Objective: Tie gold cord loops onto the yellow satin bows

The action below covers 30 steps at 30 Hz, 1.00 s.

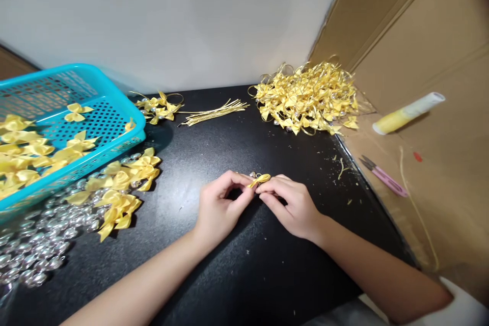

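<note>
Near the middle of the black table, both my hands meet at one small yellow ribbon bow (260, 180). My left hand (226, 198) pinches the bow's left side between thumb and forefinger. From the other side, the fingertips of my right hand (292, 205) are closed at the bow's lower right; what exactly they grip is partly hidden. Just behind the bow shows a small silver bell (252, 174), close to the fingertips. A thin gold cord seems to run there too, mostly covered by my fingers.
A turquoise basket (114, 86) of yellow bows stands left, with loose bows (118, 209) and silver bells (46, 244) before it. Gold cords (217, 113) lie behind my hands. A heap of finished-looking bows (309, 97) sits back right. Pink snips (384, 175) and a tube (408, 113) rest on cardboard.
</note>
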Available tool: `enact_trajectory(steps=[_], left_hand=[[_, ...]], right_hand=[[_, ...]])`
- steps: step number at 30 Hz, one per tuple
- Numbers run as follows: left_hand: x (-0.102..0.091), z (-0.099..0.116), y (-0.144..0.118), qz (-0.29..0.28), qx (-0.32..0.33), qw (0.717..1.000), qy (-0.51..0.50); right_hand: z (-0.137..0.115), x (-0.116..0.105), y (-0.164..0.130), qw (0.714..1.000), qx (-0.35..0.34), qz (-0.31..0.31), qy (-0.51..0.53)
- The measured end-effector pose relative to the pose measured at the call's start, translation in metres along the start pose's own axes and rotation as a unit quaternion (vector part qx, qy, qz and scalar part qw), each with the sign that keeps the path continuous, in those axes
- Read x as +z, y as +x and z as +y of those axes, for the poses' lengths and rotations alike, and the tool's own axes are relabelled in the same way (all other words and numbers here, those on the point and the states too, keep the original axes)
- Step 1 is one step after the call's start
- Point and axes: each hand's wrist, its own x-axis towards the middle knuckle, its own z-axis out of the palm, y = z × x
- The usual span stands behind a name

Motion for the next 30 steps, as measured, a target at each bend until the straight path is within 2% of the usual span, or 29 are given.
enact_trajectory(steps=[3,8,13,15,18,21,26,30], left_hand=[[-0.001,0.0,0.001,-0.015,0.024,1.0,-0.005],[-0.002,0.004,0.003,-0.045,0.085,0.995,0.022],[-0.005,0.006,0.004,-0.062,0.132,0.987,0.062],[-0.005,0.004,0.004,-0.079,0.161,0.981,0.076],[-0.006,0.002,0.006,-0.107,0.203,0.968,0.1],[-0.006,0.002,0.009,-0.112,0.234,0.959,0.115],[-0.007,0.006,0.016,-0.101,0.3,0.939,0.138],[-0.01,0.007,0.019,-0.114,0.317,0.928,0.156]], right_hand=[[0.004,-0.001,0.001,1.0,-0.025,0.007,-0.007],[0.005,0.001,0.001,0.998,0.024,0.051,-0.016],[0.001,-0.01,0.005,0.995,0.07,0.072,0.011],[0.0,-0.016,0.008,0.994,0.082,0.063,0.017],[0.0,-0.019,0.01,0.996,0.086,0.016,0.027],[0.001,-0.016,0.01,0.993,0.095,-0.005,0.064],[0.002,-0.01,0.007,0.973,0.154,0.053,0.167],[0.004,-0.007,0.007,0.952,0.189,0.079,0.227]])
